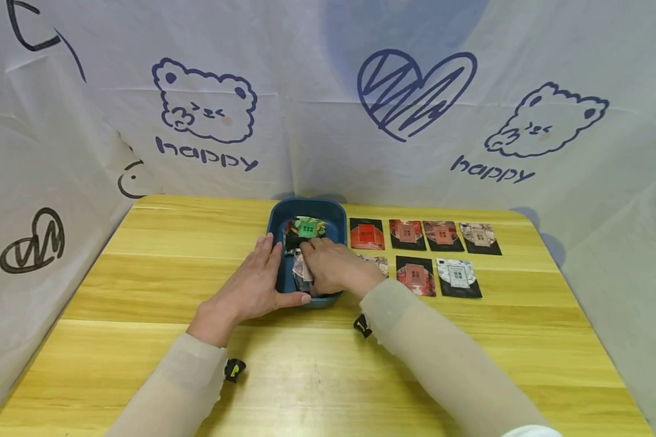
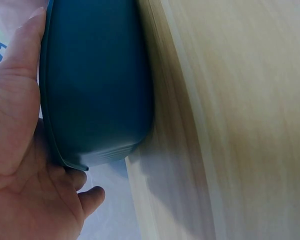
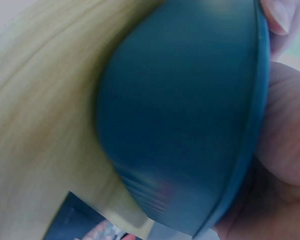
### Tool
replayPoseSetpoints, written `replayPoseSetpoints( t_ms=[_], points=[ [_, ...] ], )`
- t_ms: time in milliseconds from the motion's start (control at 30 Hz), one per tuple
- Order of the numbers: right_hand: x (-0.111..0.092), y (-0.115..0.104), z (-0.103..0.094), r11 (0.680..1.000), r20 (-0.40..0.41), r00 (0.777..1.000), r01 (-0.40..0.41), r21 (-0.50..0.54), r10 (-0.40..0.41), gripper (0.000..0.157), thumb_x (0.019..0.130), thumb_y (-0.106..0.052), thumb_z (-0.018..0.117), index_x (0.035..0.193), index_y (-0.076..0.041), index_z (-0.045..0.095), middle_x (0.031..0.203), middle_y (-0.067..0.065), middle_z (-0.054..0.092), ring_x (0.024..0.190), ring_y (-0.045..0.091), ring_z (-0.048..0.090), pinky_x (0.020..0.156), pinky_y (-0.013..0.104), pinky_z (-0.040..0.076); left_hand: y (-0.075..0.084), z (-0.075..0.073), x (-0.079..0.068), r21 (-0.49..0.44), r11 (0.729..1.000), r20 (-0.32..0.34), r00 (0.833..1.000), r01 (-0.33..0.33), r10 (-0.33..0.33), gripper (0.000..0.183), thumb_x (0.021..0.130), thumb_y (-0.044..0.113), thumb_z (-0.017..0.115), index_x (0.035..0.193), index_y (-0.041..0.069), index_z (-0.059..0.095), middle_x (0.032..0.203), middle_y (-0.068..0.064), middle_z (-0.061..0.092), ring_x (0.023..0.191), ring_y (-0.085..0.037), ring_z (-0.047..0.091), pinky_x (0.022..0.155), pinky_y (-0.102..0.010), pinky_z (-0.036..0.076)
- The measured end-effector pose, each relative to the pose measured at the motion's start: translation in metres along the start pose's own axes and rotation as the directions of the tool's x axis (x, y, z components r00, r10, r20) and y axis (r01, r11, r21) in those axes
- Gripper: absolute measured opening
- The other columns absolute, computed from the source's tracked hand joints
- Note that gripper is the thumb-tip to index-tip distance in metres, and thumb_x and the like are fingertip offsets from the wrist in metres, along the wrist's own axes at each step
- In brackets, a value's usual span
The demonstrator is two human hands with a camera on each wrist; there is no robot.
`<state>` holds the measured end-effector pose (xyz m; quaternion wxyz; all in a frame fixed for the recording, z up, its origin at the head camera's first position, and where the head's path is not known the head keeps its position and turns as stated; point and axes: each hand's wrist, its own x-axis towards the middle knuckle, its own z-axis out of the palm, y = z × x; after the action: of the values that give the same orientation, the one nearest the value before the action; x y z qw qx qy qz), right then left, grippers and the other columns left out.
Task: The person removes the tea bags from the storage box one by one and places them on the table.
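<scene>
A blue plastic bin [image 1: 336, 226] stands at the far side of the wooden table, with several small printed packets inside. One packet with a green label [image 1: 308, 228] lies toward the back of it. My left hand [image 1: 248, 282] rests along the bin's left rim, fingers straight and thumb over the near corner. Reaching over the right rim, my right hand [image 1: 330, 265] has its fingers down in the bin beside a grey-and-black packet [image 1: 302, 273]. Its fingertips are partly hidden, so I cannot tell whether they pinch that packet. Both wrist views mostly show the bin's outer wall [image 2: 97, 75].
Right of the bin, packets lie flat in two rows. The back row has a red one [image 1: 367, 234] and ends with a beige one [image 1: 480, 238]; the front row ends with a white-and-black one [image 1: 458, 278]. A white printed cloth [image 1: 311, 152] hangs behind the table [image 1: 317, 370].
</scene>
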<state>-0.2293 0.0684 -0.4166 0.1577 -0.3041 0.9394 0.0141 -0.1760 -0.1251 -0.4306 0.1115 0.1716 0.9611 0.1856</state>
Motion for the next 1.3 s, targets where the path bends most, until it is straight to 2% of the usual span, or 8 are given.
replayPoseSetpoints(
  t_ms=[267, 467, 633, 767, 1000, 1300],
  points=[
    [-0.013, 0.007, -0.019, 0.997, 0.004, 1.0, -0.011, 0.078, 0.011, 0.101, 0.088, -0.044, 0.084, 0.167, -0.009, 0.03, 0.168, 0.013, 0.037, 0.155, 0.033, 0.036, 0.124, 0.051, 0.038, 0.0, 0.0, -0.001, -0.004, 1.0, -0.003, 1.0, -0.003, 0.003, 0.13, 0.085, 0.083, 0.065, 0.167, -0.003, 0.013, 0.176, -0.022, -0.003, 0.164, -0.038, -0.003, 0.132, -0.054, 0.014],
    [-0.035, 0.016, -0.039, 0.991, -0.019, 1.0, -0.016, 0.129, 0.019, 0.098, 0.09, -0.039, 0.082, 0.167, -0.01, 0.029, 0.171, 0.012, 0.033, 0.158, 0.033, 0.032, 0.126, 0.052, 0.035, 0.0, 0.001, 0.0, 0.005, 1.0, -0.008, 1.0, -0.002, 0.002, 0.131, 0.084, 0.085, 0.064, 0.167, -0.002, 0.013, 0.176, -0.023, -0.003, 0.164, -0.039, -0.003, 0.132, -0.054, 0.015],
    [-0.053, 0.026, -0.047, 0.99, -0.044, 0.999, -0.022, 0.14, 0.028, 0.101, 0.09, -0.04, 0.082, 0.169, -0.011, 0.025, 0.172, 0.012, 0.031, 0.158, 0.034, 0.031, 0.125, 0.052, 0.037, -0.001, 0.001, 0.0, 0.007, 1.0, -0.016, 1.0, -0.003, 0.003, 0.132, 0.083, 0.085, 0.064, 0.167, -0.002, 0.013, 0.176, -0.022, -0.003, 0.164, -0.039, -0.002, 0.132, -0.054, 0.015],
    [-0.067, 0.038, -0.046, 0.988, -0.045, 0.998, -0.032, 0.154, 0.039, 0.102, 0.091, -0.04, 0.082, 0.169, -0.011, 0.023, 0.173, 0.013, 0.03, 0.159, 0.033, 0.03, 0.125, 0.053, 0.035, -0.001, 0.002, 0.0, 0.006, 1.0, -0.023, 1.0, -0.001, 0.001, 0.132, 0.083, 0.085, 0.065, 0.168, -0.002, 0.013, 0.177, -0.022, -0.003, 0.164, -0.039, -0.001, 0.132, -0.054, 0.016],
    [-0.089, 0.065, -0.033, 0.971, -0.057, 0.996, -0.059, 0.232, 0.074, 0.103, 0.089, -0.032, 0.085, 0.169, -0.012, 0.024, 0.172, 0.014, 0.029, 0.157, 0.035, 0.033, 0.122, 0.055, 0.04, 0.001, 0.001, -0.001, 0.001, 1.0, -0.02, 1.0, 0.011, -0.011, 0.132, 0.083, 0.084, 0.066, 0.168, 0.0, 0.012, 0.177, -0.02, -0.004, 0.164, -0.038, -0.002, 0.132, -0.055, 0.016],
    [-0.122, 0.102, -0.018, 0.973, -0.078, 0.99, -0.095, 0.212, 0.114, 0.105, 0.087, -0.027, 0.087, 0.168, -0.005, 0.024, 0.172, 0.021, 0.027, 0.159, 0.043, 0.025, 0.126, 0.061, 0.03, 0.001, 0.001, 0.0, -0.004, 1.0, -0.015, 1.0, 0.019, -0.019, 0.133, 0.082, 0.085, 0.065, 0.169, 0.001, 0.011, 0.177, -0.019, -0.004, 0.165, -0.037, -0.003, 0.131, -0.055, 0.016]
  ],
)
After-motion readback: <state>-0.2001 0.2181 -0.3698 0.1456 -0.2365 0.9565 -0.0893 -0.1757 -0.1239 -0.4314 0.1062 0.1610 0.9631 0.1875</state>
